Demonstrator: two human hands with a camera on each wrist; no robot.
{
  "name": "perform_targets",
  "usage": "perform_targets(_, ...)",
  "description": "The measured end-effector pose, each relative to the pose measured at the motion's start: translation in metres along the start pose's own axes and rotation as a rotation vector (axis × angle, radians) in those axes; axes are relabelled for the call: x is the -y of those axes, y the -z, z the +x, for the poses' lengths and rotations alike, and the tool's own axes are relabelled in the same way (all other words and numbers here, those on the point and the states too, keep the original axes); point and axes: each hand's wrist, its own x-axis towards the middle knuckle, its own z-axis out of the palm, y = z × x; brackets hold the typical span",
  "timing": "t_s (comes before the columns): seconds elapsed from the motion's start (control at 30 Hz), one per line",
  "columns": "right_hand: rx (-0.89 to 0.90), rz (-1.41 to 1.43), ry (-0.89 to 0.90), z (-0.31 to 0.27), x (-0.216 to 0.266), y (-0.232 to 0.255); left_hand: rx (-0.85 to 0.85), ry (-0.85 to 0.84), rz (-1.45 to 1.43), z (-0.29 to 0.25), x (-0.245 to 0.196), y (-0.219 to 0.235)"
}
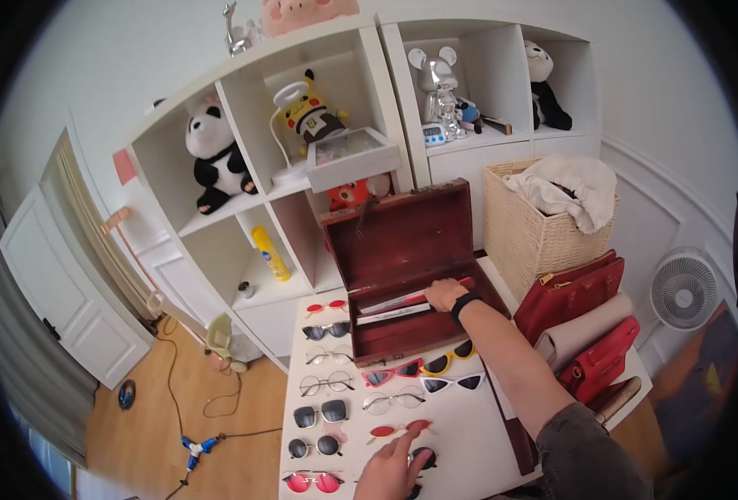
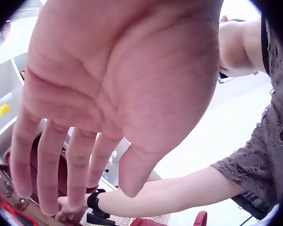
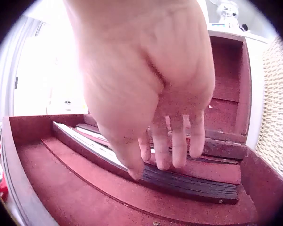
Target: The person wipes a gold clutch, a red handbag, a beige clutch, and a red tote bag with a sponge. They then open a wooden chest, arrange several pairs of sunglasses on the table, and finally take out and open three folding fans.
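An open dark red wooden case (image 1: 411, 237) stands on the white table. My right hand (image 1: 446, 294) reaches into it, fingers pointing down and nearly straight. In the right wrist view this hand (image 3: 146, 75) is over several long folded pieces, one white (image 3: 92, 142), one red (image 3: 214, 171) and one with dark layered edges (image 3: 193, 183); the thumb is by the dark one, and contact is unclear. My left hand (image 1: 392, 471) is palm down above the near sunglasses, beside a dark round pair (image 1: 426, 458). Its fingers extend, apart, in the left wrist view (image 2: 118, 75).
Rows of glasses (image 1: 327, 383) lie left of and before the case. Red bags (image 1: 569, 292) and a rolled beige piece (image 1: 581, 329) stand on the right. Behind are a woven basket (image 1: 523, 221) and white shelves (image 1: 377, 100) with plush toys. A fan (image 1: 684, 287) stands farther right.
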Motion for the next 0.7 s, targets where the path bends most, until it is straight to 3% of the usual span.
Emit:
perform_targets(0.07, 0.006, 0.023, -0.083, 0.008, 0.006, -0.011, 0.048, 0.128, -0.045, -0.01, -0.01, 0.009)
perform_targets(0.2, -0.087, 0.044, -0.102, 0.017, 0.011, -0.026, -0.058, 0.048, -0.066, -0.012, 0.003, 0.007)
perform_targets(0.23, -0.105, 0.08, -0.088, 0.019, 0.011, -0.026, -0.017, 0.114, -0.052, -0.009, 0.009, 0.006)
perform_targets(0.33, -0.173, 0.089, -0.056, 0.018, 0.009, -0.032, -0.033, 0.024, -0.15, -0.003, 0.005, 0.01)
perform_targets(0.47, -0.018, 0.032, 0.054, -0.001, 0.003, -0.005, -0.064, -0.037, -0.188, -0.003, 0.007, 0.006)
perform_targets(0.53, 0.009, 0.147, 0.038, 0.004, -0.008, -0.005, -0.008, 0.013, -0.192, -0.005, 0.005, 0.009)
perform_targets(0.6, -0.137, 0.361, 0.214, -0.014, -0.021, 0.01, -0.032, 0.017, -0.221, -0.002, 0.009, 0.007)
perform_targets(0.67, 0.069, 0.672, 0.077, -0.029, -0.02, 0.039, -0.053, 0.028, -0.256, -0.001, 0.012, 0.004)
perform_targets(0.7, 0.029, 0.783, 0.101, -0.033, -0.019, 0.043, -0.062, 0.081, -0.272, 0.001, 0.011, 0.005)
